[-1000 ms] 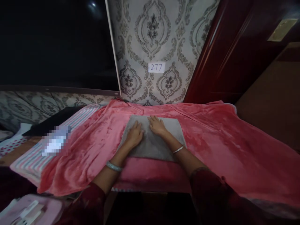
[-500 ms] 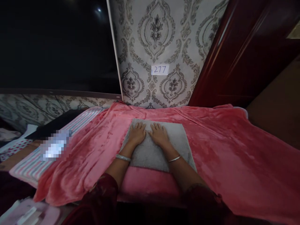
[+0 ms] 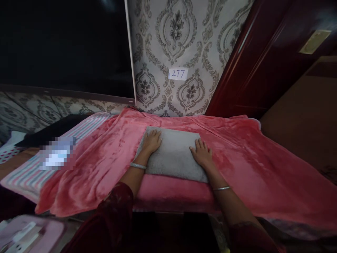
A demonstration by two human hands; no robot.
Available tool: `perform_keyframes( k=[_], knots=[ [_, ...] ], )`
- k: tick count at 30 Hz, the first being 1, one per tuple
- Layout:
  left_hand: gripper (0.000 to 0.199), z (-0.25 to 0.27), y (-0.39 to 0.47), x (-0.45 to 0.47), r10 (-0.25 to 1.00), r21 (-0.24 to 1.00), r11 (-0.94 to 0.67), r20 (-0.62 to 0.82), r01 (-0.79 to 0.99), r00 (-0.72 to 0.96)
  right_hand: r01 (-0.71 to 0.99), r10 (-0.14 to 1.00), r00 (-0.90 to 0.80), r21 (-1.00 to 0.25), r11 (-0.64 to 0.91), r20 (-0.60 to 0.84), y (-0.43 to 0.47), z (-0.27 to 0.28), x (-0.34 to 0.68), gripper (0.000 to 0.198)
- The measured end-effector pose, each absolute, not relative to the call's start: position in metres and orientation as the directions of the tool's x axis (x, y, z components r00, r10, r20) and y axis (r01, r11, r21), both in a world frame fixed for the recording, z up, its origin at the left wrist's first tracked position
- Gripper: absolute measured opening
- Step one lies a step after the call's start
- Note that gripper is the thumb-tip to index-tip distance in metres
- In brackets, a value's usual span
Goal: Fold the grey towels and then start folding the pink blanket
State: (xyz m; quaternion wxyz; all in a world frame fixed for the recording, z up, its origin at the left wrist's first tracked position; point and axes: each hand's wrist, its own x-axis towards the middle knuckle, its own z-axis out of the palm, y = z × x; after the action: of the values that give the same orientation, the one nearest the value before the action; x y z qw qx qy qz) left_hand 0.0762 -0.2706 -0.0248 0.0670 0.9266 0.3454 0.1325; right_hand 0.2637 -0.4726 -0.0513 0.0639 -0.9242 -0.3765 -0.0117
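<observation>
A grey plush cloth [image 3: 173,154], roughly square and lying flat, rests on a pink fleece blanket [image 3: 247,175]. My left hand [image 3: 152,141] lies palm down on the cloth's left side, fingers slightly apart and pointing away from me. On the cloth's right edge rests my right hand [image 3: 202,153], palm down, with its fingers spread. Neither hand grips anything. A bracelet circles each wrist.
Striped fabric [image 3: 79,131] shows beneath the blanket at left, with a blurred-out object [image 3: 57,154] on it. Behind stand a large dark screen [image 3: 65,45] and a patterned wall with a "277" label [image 3: 178,73]. A pink tray-like item [image 3: 50,232] sits low at left.
My right hand has slid right, from the middle of the grey cloth to its right edge. My left hand stays on the left side. The camera view has shifted slightly.
</observation>
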Motion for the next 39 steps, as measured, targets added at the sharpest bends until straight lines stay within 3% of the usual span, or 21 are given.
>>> perform_keyframes(
  k=[3, 6, 11, 15, 20, 30, 36, 39],
  knots=[
    [0.055, -0.016, -0.271, 0.065, 0.701, 0.272, -0.713, 0.243, 0.646, 0.671, 0.7, 0.697, 0.714, -0.09, -0.708, 0.071, -0.474, -0.04, 0.257, 0.067],
    [0.054, -0.009, -0.276, 0.043, 0.757, 0.271, -0.653, 0.27, 0.707, 0.595, 0.764, 0.747, 0.643, -0.08, -0.64, 0.168, -0.46, -0.024, 0.233, 0.064],
    [0.058, -0.021, -0.296, 0.01, 0.725, 0.197, -0.688, 0.213, 0.698, 0.655, 0.949, 0.926, 0.314, -0.096, -0.3, 0.209, -0.407, -0.012, 0.155, 0.062],
    [0.06, -0.037, -0.3, 0.0, 0.7, 0.146, -0.713, 0.105, 0.685, 0.706, 0.977, 0.977, 0.157, -0.167, -0.132, 0.145, -0.381, -0.02, 0.11, 0.06],
    [0.06, -0.043, -0.295, 0.0, 0.695, 0.139, -0.719, 0.105, 0.681, 0.712, 0.953, 0.965, 0.246, -0.201, -0.225, 0.087, -0.401, -0.034, 0.123, 0.066],
    [0.059, -0.044, -0.293, 0.0, 0.699, 0.157, -0.715, 0.114, 0.682, 0.706, 0.834, 0.824, 0.551, -0.059, -0.549, 0.127, -0.512, -0.062, 0.179, 0.073],
    [0.06, -0.044, -0.293, 0.0, 0.72, 0.172, -0.693, 0.136, 0.7, 0.68, 0.813, 0.804, 0.583, -0.084, -0.577, 0.119, -0.521, -0.06, 0.183, 0.066],
    [0.06, -0.044, -0.294, -0.001, 0.733, 0.189, -0.68, 0.142, 0.708, 0.666, 0.846, 0.84, 0.531, -0.121, -0.519, 0.109, -0.494, -0.04, 0.172, 0.06]
  ],
)
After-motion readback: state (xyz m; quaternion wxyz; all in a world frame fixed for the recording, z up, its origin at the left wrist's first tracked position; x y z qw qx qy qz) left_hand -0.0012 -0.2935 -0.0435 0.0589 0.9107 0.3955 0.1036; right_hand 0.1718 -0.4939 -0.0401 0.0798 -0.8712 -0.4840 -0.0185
